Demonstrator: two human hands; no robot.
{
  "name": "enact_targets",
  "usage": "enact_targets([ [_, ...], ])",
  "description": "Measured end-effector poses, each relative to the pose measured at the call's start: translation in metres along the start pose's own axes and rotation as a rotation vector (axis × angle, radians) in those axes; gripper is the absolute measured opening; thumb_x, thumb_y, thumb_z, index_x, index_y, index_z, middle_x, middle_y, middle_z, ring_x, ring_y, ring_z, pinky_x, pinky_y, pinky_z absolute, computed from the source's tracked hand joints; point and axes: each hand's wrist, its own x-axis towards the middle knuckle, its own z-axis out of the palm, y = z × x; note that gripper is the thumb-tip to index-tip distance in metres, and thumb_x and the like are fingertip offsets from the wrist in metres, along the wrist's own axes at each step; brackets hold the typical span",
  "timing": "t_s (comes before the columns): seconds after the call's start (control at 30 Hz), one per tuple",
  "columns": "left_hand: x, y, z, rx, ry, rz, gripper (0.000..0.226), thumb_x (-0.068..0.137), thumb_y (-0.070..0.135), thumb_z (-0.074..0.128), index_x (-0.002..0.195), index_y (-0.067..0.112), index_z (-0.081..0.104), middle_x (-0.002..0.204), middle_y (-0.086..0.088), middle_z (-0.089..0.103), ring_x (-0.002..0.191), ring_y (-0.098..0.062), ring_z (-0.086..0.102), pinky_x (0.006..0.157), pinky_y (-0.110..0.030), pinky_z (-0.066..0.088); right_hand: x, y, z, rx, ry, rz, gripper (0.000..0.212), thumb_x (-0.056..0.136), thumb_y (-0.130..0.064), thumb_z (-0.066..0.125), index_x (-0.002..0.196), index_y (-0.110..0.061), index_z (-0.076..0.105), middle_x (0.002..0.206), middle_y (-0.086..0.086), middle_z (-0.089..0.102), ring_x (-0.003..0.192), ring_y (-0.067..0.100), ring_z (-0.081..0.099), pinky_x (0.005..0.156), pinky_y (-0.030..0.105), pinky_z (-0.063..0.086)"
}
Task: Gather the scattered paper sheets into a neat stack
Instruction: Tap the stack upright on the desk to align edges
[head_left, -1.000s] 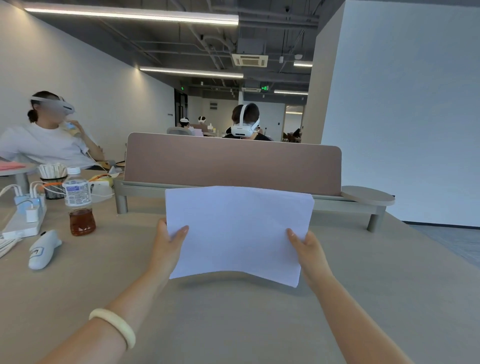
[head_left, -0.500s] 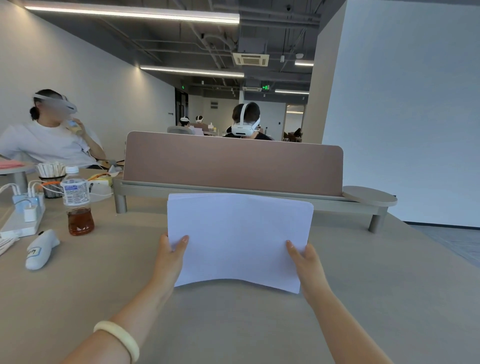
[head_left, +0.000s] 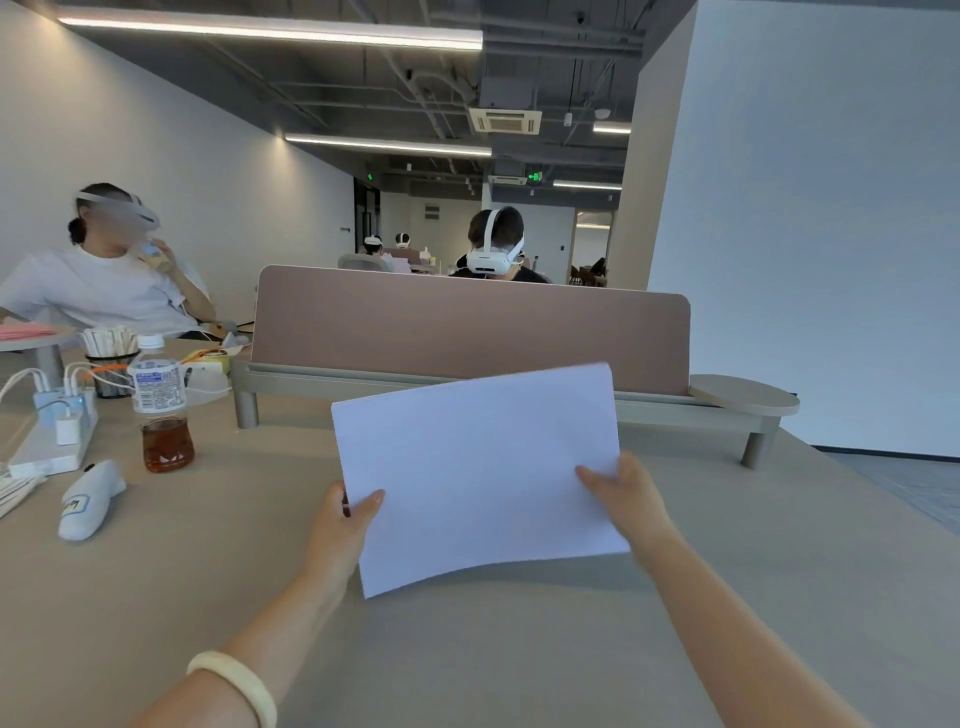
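Between the fingers of the left hand (head_left: 340, 522) and right hand (head_left: 631, 496), which pinch its side edges, the paper stack (head_left: 483, 467) now tilts from level, right side higher, above the table (head_left: 467, 654), so squaring seems underway

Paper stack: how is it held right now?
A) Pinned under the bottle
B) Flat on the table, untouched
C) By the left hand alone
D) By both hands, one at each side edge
D: the left hand and the right hand each grip a side edge of the paper stack, thumbs on its near face.
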Motion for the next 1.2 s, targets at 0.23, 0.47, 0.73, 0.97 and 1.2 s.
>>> enact_targets([
  [0.23, 0.021, 0.036, -0.008, 0.156, 0.126, 0.167, 0.098, 0.071, 0.014, 0.081, 0.149, 0.019, 0.022, 0.150, -0.005, 0.030, 0.137, -0.023, 0.034, 0.108, -0.042, 0.036, 0.031, -0.134, -0.028, -0.575, -0.203, -0.320, 0.034, 0.091, -0.018, 0.060, 0.122, -0.006, 0.055, 0.124, 0.009, 0.057, 0.115, 0.027, 0.053, 0.093, 0.033, 0.042],
  [0.47, 0.016, 0.066, 0.018, 0.029, -0.247, 0.183, 0.069, 0.064, 0.022, 0.084, 0.124, 0.016, 0.051, 0.118, 0.001, 0.064, 0.106, -0.022, 0.065, 0.074, -0.030, 0.054, 0.023, -0.186, 0.021, -1.038, -0.327, -0.535, 0.037, 0.093, -0.019, 0.058, 0.126, -0.006, 0.049, 0.133, 0.009, 0.049, 0.122, 0.026, 0.044, 0.088, 0.030, 0.036],
  [0.73, 0.014, 0.044, 0.016, -0.059, -0.237, 0.145, 0.046, 0.078, 0.011, 0.074, 0.122, 0.007, 0.058, 0.113, -0.009, 0.069, 0.092, -0.017, 0.069, 0.066, -0.019, 0.057, 0.032, -0.182, 0.038, -1.073, -0.297, -0.533, 0.024, 0.083, -0.031, 0.070, 0.096, -0.017, 0.056, 0.099, 0.000, 0.052, 0.095, 0.022, 0.050, 0.076, 0.032, 0.039],
  [0.97, 0.020, 0.041, 0.017, -0.050, -0.233, 0.151, 0.039, 0.083, 0.009, 0.070, 0.120, 0.006, 0.059, 0.108, -0.006, 0.069, 0.094, -0.018, 0.069, 0.068, -0.019, 0.057, 0.042, -0.146, -0.014, -0.266, -0.242, -0.246, 0.028, 0.080, -0.026, 0.075, 0.099, -0.010, 0.064, 0.100, 0.001, 0.065, 0.090, 0.015, 0.061, 0.081, 0.026, 0.050],
  [1.2, 0.018, 0.034, 0.025, -0.059, -0.144, 0.122, 0.046, 0.079, 0.020, 0.073, 0.118, 0.009, 0.051, 0.112, -0.004, 0.065, 0.100, -0.022, 0.064, 0.082, -0.035, 0.052, 0.011, -0.038, 0.018, 0.226, -0.339, -0.104, 0.036, 0.087, -0.022, 0.067, 0.123, -0.018, 0.060, 0.118, -0.002, 0.069, 0.108, 0.016, 0.067, 0.092, 0.034, 0.053],
])
